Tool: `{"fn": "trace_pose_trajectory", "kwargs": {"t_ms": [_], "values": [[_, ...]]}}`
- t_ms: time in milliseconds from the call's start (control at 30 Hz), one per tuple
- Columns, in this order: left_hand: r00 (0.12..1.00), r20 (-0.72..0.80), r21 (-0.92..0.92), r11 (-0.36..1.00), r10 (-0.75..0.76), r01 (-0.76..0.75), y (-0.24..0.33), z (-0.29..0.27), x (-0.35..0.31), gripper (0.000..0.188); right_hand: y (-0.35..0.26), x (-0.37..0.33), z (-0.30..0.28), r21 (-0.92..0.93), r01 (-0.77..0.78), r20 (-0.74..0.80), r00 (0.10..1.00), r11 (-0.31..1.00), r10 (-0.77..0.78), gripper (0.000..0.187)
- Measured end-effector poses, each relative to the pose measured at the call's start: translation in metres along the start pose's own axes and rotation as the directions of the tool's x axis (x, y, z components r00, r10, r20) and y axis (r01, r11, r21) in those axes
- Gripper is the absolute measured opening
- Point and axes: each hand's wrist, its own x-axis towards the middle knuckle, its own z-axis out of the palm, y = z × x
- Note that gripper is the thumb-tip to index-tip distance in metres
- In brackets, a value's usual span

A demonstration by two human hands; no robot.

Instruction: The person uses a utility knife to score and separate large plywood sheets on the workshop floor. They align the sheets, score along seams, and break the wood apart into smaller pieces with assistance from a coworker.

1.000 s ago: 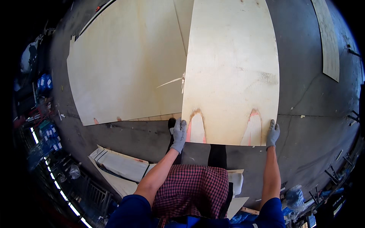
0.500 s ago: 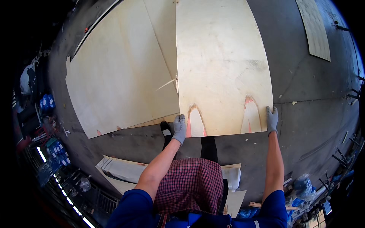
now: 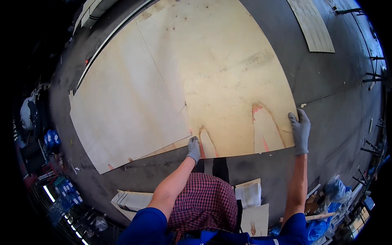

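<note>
A large pale yellow veneer sheet with two arched, pink-edged marks along its near edge lies between my hands. My left hand, in a grey glove, is closed on its near left corner. At the near right corner my right hand, also gloved, holds the side edge with its thumb and fingers on either side of it. Some of the fingers are hidden under the sheet. Paler veneer sheets lie to the left, meeting or overlapping the held sheet; which one is on top along the seam I cannot tell.
Another veneer sheet lies on the grey floor at the far right. Beside my legs are a wrapped bundle and a smaller veneer piece. Blue and clear plastic is heaped at lower right.
The held sheet has shifted left and lower, so its left edge now blends into the paler sheets. My right hand has moved slightly right with its thumb and fingers wider apart.
</note>
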Motion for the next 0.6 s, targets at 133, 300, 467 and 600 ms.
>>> {"fn": "trace_pose_trajectory", "kwargs": {"t_ms": [133,300,467,600], "values": [[0.889,0.442,0.128,0.989,-0.118,0.068,0.001,0.078,-0.020,0.035,-0.142,-0.027,-0.062,-0.235,0.136,-0.137,0.976,0.963,-0.171,0.020],[0.684,0.717,0.064,0.990,-0.135,0.128,0.145,0.168,-0.089,0.066,-0.207,-0.072,-0.056,-0.497,0.226,-0.178,0.919,0.838,-0.353,0.015],[0.532,0.836,-0.374,0.849,0.134,0.373,0.256,0.166,-0.135,0.073,-0.130,-0.080,0.046,-0.554,0.393,0.124,0.911,0.734,-0.394,0.017],[0.733,0.669,0.052,0.977,0.120,-0.208,0.228,0.141,-0.087,0.048,-0.060,-0.099,0.154,-0.553,0.440,0.287,0.898,0.707,-0.334,0.018]]}}
